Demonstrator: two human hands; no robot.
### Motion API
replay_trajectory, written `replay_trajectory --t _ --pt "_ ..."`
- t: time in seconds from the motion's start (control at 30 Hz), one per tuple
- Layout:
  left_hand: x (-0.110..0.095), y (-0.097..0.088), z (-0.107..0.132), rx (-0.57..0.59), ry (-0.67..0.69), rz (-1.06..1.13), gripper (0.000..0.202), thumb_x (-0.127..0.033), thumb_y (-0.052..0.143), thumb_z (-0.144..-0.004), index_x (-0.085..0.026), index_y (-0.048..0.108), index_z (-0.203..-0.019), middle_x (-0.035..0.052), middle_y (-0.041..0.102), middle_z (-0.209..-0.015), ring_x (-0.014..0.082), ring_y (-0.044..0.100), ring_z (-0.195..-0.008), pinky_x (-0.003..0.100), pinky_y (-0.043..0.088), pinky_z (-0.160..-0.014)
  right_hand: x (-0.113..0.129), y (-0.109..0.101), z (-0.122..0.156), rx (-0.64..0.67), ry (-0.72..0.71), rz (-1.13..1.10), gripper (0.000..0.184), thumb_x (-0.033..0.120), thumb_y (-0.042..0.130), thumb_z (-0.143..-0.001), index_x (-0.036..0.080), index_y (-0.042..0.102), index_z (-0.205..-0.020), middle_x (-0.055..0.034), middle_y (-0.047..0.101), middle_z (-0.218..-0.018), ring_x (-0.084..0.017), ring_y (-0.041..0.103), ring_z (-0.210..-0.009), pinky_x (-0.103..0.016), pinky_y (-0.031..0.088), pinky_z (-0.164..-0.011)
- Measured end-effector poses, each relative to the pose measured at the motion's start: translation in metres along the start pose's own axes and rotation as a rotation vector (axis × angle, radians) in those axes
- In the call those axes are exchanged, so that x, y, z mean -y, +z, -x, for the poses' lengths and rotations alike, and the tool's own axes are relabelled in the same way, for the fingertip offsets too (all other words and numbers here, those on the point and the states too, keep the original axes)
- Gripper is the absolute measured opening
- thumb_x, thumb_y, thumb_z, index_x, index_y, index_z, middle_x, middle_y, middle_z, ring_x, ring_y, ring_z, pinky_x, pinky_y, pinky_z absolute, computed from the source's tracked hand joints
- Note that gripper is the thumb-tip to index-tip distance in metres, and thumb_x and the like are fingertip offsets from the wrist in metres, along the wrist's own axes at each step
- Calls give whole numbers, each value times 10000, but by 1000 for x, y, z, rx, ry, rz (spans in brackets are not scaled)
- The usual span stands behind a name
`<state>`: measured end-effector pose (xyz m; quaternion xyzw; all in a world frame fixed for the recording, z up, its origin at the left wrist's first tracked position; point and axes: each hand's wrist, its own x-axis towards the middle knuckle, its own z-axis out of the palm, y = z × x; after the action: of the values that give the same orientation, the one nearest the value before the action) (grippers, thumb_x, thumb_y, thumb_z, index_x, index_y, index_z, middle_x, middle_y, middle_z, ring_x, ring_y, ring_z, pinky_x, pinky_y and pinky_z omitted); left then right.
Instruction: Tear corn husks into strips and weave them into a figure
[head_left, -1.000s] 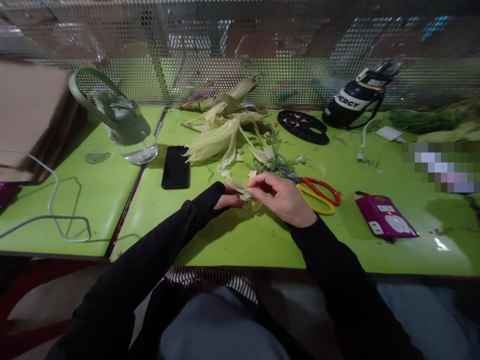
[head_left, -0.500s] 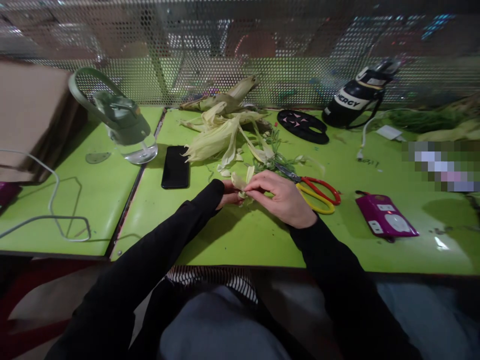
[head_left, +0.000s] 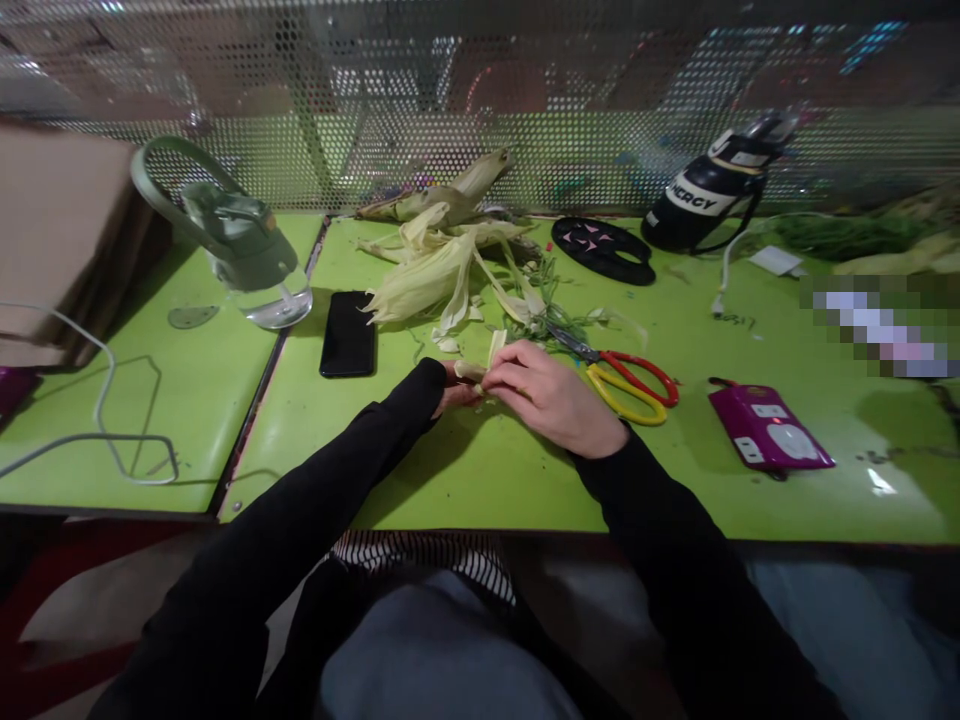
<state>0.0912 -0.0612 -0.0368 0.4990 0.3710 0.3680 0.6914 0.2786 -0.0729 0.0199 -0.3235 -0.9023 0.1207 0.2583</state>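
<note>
Between my two hands is a small pale piece of corn husk (head_left: 469, 370), folded or bunched, partly hidden by fingers. My left hand (head_left: 454, 388) grips it from the left, mostly covered by the black sleeve. My right hand (head_left: 551, 398) pinches it from the right with thumb and fingertips. Just behind lies a heap of corn husks (head_left: 427, 280), with green shreds (head_left: 559, 300) at its right. Scissors (head_left: 630, 385) with one red and one yellow handle rest beside my right hand, blades toward the green shreds.
On the green table (head_left: 420, 490) are a black phone (head_left: 348, 335), a pale green water bottle (head_left: 247, 250), a black palette-shaped plate (head_left: 604, 250), a black bottle (head_left: 701, 190) and a purple power socket (head_left: 772, 428). A perforated metal screen (head_left: 420, 130) stands behind. Cardboard (head_left: 60, 230) is at left.
My right hand has shifted slightly left and closer to my left hand. The husk piece between them now lies flatter, and less of it shows.
</note>
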Motion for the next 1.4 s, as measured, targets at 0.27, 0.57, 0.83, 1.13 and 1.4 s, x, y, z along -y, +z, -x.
replay_trajectory --t 0.27,0.57,0.83,1.13,1.4 --pt "0 0 -1 -59 0 3 139 -184 745 -694 -128 722 -819 55 692 -776 167 617 -747 293 507 -763 1 1 0 -11 71 -37 133 82 505 -900 210 535 -922 -37 605 -847 -171 570 -767 -317 472 -676" --pt "-7 3 2 -73 -113 63 85 -115 700 -689 -136 717 -770 1 643 -609 120 573 -578 277 485 -675 -3 -4 0 59 57 -72 160 107 573 -877 214 473 -812 -7 558 -782 -152 501 -725 -278 389 -638" --pt "-7 6 0 -71 -46 87 58 -191 741 -691 -166 690 -678 19 629 -643 148 561 -667 283 483 -701 1 4 -3 -50 135 -170 104 190 612 -887 214 513 -908 -20 596 -833 -153 558 -725 -288 456 -650" --pt "-17 4 7 -61 -139 164 148 -180 788 -647 -143 661 -714 14 667 -691 127 618 -686 257 511 -725 -5 -1 -1 -68 53 -94 39 242 604 -907 205 612 -915 -79 633 -977 -208 615 -877 -372 526 -773" --pt "-14 2 4 -151 -158 282 238 -114 790 -713 -125 557 -757 38 702 -690 140 701 -697 295 562 -778 -13 -1 0 -70 49 -65 96 199 558 -932 203 649 -904 -82 658 -968 -215 643 -904 -392 533 -801"
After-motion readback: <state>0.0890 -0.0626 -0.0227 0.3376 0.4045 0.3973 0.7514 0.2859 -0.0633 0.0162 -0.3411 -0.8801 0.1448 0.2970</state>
